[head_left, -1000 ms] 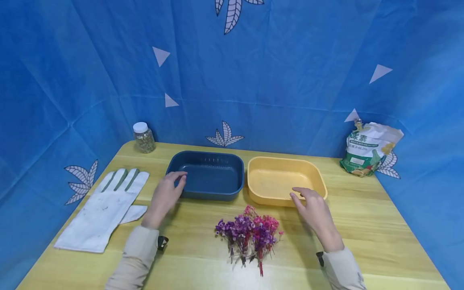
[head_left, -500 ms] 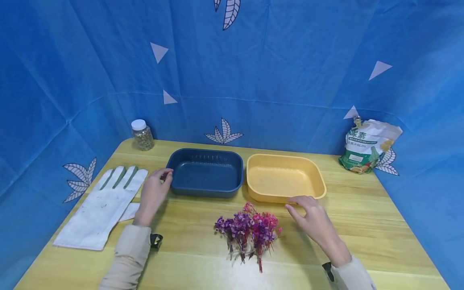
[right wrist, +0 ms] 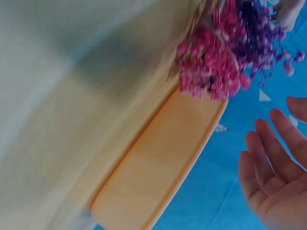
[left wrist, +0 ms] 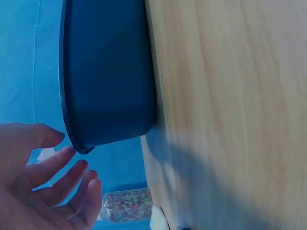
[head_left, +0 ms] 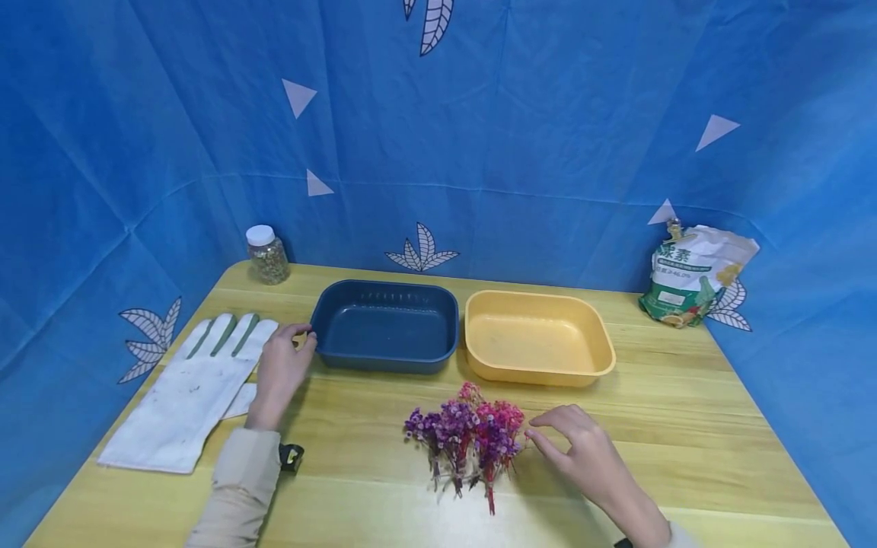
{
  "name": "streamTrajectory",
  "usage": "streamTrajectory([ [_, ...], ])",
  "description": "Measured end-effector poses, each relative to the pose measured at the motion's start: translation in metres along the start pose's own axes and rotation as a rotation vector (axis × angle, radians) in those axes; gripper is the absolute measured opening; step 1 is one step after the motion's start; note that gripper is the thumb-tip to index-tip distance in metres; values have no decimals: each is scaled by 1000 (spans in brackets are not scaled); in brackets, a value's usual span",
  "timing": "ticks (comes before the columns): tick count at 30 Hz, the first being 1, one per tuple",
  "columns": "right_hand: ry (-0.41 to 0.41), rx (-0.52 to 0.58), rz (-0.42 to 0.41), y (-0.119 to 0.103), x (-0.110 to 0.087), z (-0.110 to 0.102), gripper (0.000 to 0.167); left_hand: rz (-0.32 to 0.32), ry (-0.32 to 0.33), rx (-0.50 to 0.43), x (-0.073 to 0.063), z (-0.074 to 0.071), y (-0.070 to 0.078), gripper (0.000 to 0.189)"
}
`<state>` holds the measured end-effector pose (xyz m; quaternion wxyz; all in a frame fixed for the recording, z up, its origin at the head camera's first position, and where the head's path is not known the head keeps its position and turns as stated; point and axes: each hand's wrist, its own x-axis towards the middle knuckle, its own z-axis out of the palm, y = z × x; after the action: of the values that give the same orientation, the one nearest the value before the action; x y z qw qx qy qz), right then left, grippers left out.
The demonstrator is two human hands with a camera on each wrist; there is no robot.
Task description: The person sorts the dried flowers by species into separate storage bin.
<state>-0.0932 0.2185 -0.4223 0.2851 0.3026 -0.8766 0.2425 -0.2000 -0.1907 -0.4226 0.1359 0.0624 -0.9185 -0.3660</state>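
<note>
1. Farthest left on the tabletop (head_left: 370, 491), I have a white fabric glove (head_left: 185, 403) with dark green between its fingers, lying flat, fingertips pointing away from me.
2. Just beyond the fingertips, near the back edge, a clear, round jar (head_left: 269, 260) with a white lid stands upright, filled with small mixed-colour bits.
3. My left hand (head_left: 281, 373), in a beige sleeve, is at the near left side of the navy-blue, rounded rectangular plastic tray; thumb and fingers are apart and loosely bent. The fingertips are right by the rim, but I can't tell whether they touch it.
4. That navy-blue tray (head_left: 387, 332) sits level, its inside facing up.
5. In front of the gap between the trays lies a cluster of dried purple and pink flowers (head_left: 466, 430), blooms pointing away, stems towards me, purple mostly on the left.
6. The yellow, rounded rectangular plastic tray (head_left: 534, 342) sits just right of the navy one.
7. My right hand (head_left: 582, 453) hovers right of the flowers, thumb and fingers parted, tips near the pink blooms; I can't confirm contact.
8. At the far right back, a white-and-green printed bag (head_left: 695, 278) stands against the blue patterned cloth (head_left: 548, 114).
</note>
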Motion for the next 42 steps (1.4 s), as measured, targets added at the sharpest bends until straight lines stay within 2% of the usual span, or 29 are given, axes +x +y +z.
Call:
streamTrajectory([
  [3, 19, 33, -22, -7, -6, 3, 10, -18, -10, 3, 0, 0, -2, 35],
  [8, 50, 82, -56, -18, -12, 7, 17, -50, -31, -23, 0, 0, -4, 37],
  [10, 52, 95, -73, -22, -13, 9, 14, -64, -23, -43, 0, 1, -5, 37],
  [14, 12, 117, -102, -31, -16, 14, 10, -81, 3, -93, 0, 2, -8, 37],
  [16, -30, 129, -89, -35, -18, 17, 7, -89, 8, -112, -1, 2, -10, 37],
  [26, -240, 136, 62, -43, -21, 22, 10, -117, -1, -136, -3, 3, -15, 36],
  [33, -432, 189, 241, -43, -20, 26, 14, -118, -21, -132, -4, 5, -16, 38],
  [38, -474, 195, 307, -42, -18, 31, 13, -123, -21, -131, -4, 6, -17, 36],
  [42, -518, 305, 404, -40, -14, 33, 17, -123, -17, -122, -4, 6, -17, 37],
])
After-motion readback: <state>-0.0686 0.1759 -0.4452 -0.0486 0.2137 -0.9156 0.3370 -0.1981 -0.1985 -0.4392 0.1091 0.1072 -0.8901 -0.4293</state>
